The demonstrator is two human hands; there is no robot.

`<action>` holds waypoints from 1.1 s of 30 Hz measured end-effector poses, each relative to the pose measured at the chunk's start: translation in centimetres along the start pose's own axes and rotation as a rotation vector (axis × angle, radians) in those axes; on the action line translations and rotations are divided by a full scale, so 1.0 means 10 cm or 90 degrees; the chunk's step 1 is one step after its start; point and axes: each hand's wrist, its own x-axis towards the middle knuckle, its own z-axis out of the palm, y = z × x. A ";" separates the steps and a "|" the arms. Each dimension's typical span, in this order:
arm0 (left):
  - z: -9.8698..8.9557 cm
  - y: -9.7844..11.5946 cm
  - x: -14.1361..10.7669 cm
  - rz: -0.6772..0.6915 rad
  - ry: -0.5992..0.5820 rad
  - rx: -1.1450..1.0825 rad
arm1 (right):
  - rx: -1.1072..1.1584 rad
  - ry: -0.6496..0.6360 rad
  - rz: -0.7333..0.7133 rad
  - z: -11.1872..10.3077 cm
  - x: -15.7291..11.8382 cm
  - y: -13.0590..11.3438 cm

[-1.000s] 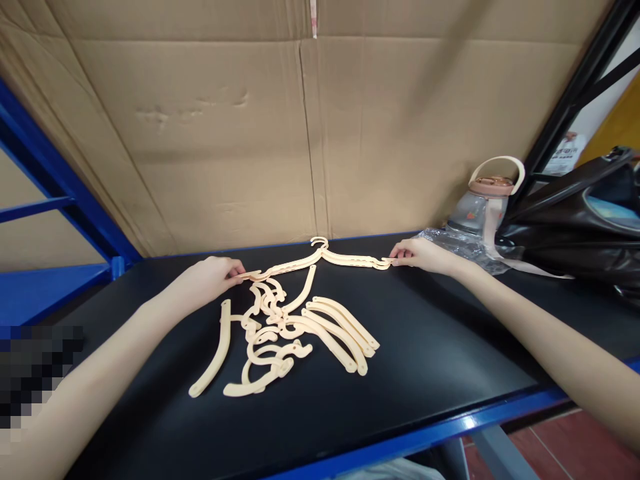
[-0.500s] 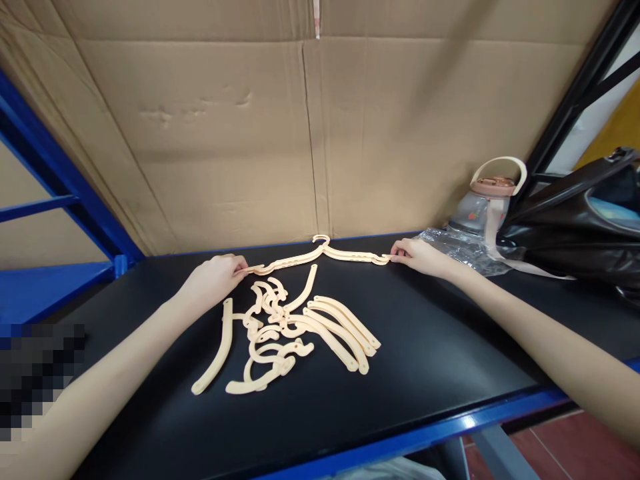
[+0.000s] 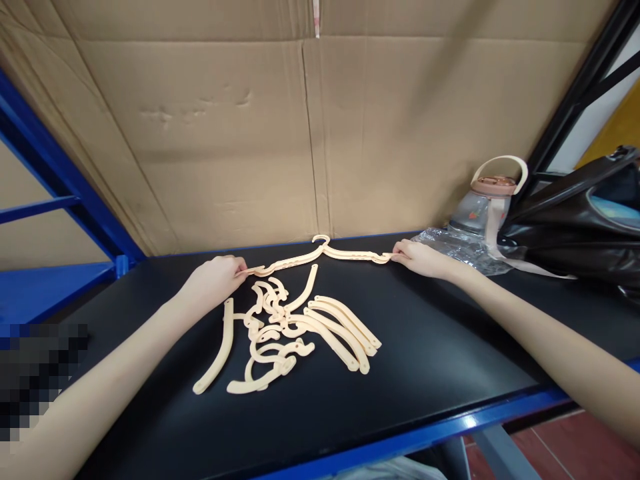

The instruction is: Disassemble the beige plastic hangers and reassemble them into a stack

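A cream plastic clothes hanger (image 3: 300, 259) lies spread out near the back of the black tabletop (image 3: 430, 347), its hook pointing at the cardboard. My left hand (image 3: 219, 275) pinches its left end between the fingertips. At the opposite end, my right hand (image 3: 419, 257) grips the tip in the same way. In front of the hanger lies a loose pile of hanger parts (image 3: 273, 320), with curved arms and hooks overlapping. Several arm pieces (image 3: 343, 327) fan out at the pile's right. One single arm piece (image 3: 220, 353) rests at its left.
Cardboard (image 3: 225, 133) stands along the back edge. At the right are a clear bottle (image 3: 477, 212) with a strap, crumpled plastic wrap (image 3: 450, 248) and a dark bag (image 3: 565, 220). Blue frame posts (image 3: 65, 173) rise at the left, and a blue rail (image 3: 425, 437) edges the front.
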 end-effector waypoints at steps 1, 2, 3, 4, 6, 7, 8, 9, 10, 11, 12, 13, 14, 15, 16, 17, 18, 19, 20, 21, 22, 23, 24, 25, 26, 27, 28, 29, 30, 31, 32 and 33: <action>-0.01 0.02 -0.01 -0.001 -0.003 0.008 | -0.005 -0.002 0.000 -0.01 -0.01 -0.01; -0.02 0.03 -0.01 -0.002 -0.006 0.016 | -0.010 -0.005 0.002 -0.01 -0.02 -0.02; -0.03 0.04 -0.02 -0.004 -0.009 0.025 | -0.014 -0.008 0.004 -0.02 -0.03 -0.04; -0.03 0.05 -0.02 -0.006 -0.012 0.034 | -0.017 -0.012 0.007 -0.03 -0.04 -0.05; -0.03 0.07 -0.03 -0.010 -0.015 0.050 | -0.020 -0.020 0.016 -0.05 -0.06 -0.09; -0.03 0.07 -0.03 -0.012 -0.016 0.057 | -0.020 -0.023 0.020 -0.06 -0.07 -0.10; -0.03 0.06 -0.04 -0.013 -0.017 0.064 | -0.018 -0.026 0.022 -0.07 -0.07 -0.12; -0.02 0.06 -0.04 -0.015 -0.019 0.069 | -0.016 -0.029 0.022 -0.07 -0.08 -0.13; -0.02 0.05 -0.04 -0.015 -0.022 0.073 | -0.014 -0.031 0.021 -0.08 -0.08 -0.14; -0.02 0.04 -0.04 -0.016 -0.024 0.076 | -0.012 -0.032 0.018 -0.08 -0.08 -0.16; -0.01 0.03 -0.03 -0.017 -0.026 0.078 | -0.010 -0.032 0.016 -0.08 -0.08 -0.17; -0.01 0.02 -0.03 -0.019 -0.028 0.080 | -0.010 -0.032 0.016 -0.09 -0.09 -0.18; -0.01 0.01 -0.03 -0.021 -0.029 0.081 | -0.011 -0.029 0.017 -0.09 -0.09 -0.20; -0.01 -0.01 -0.03 -0.024 -0.029 0.081 | -0.013 -0.026 0.020 -0.08 -0.09 -0.21; -0.01 -0.01 -0.03 -0.027 -0.030 0.081 | -0.017 -0.022 0.024 -0.08 -0.09 -0.23; -0.01 -0.02 -0.03 -0.028 -0.030 0.080 | -0.022 -0.017 0.030 -0.08 -0.09 -0.25; -0.01 -0.03 -0.02 -0.028 -0.030 0.079 | -0.028 -0.011 0.036 -0.07 -0.09 -0.26; -0.01 -0.03 -0.02 -0.027 -0.030 0.078 | -0.037 -0.004 0.043 -0.06 -0.09 -0.28; 0.00 -0.04 -0.02 -0.024 -0.029 0.076 | -0.047 0.002 0.052 -0.05 -0.09 -0.30; 0.00 -0.04 -0.02 -0.021 -0.028 0.074 | -0.058 0.008 0.060 -0.04 -0.09 -0.31; 0.01 -0.05 -0.01 -0.017 -0.026 0.071 | -0.070 0.014 0.068 -0.04 -0.08 -0.32; 0.01 -0.06 -0.01 -0.014 -0.025 0.067 | -0.081 0.019 0.074 -0.03 -0.08 -0.33; 0.02 -0.07 0.00 -0.011 -0.024 0.064 | -0.092 0.022 0.076 -0.03 -0.08 -0.33; 0.02 -0.07 0.00 -0.007 -0.022 0.060 | -0.103 0.024 0.074 -0.03 -0.08 -0.34; 0.03 -0.08 0.00 -0.004 -0.020 0.056 | -0.112 0.026 0.066 -0.03 -0.08 -0.34; 0.03 -0.09 0.00 -0.001 -0.018 0.052 | -0.120 0.026 0.056 -0.03 -0.08 -0.34; 0.04 -0.10 0.00 0.003 -0.016 0.048 | -0.128 0.025 0.046 -0.03 -0.08 -0.34; 0.04 -0.11 0.00 0.006 -0.015 0.045 | -0.135 0.024 0.037 -0.03 -0.08 -0.34; 0.05 -0.11 0.00 0.010 -0.013 0.042 | -0.143 0.024 0.031 -0.04 -0.08 -0.33; 0.05 -0.12 0.00 0.014 -0.011 0.041 | -0.150 0.025 0.030 -0.04 -0.08 -0.33; 0.06 -0.12 0.00 0.017 -0.010 0.041 | -0.157 0.026 0.032 -0.03 -0.08 -0.33; 0.06 -0.12 0.00 0.022 -0.007 0.043 | -0.165 0.028 0.035 -0.03 -0.08 -0.33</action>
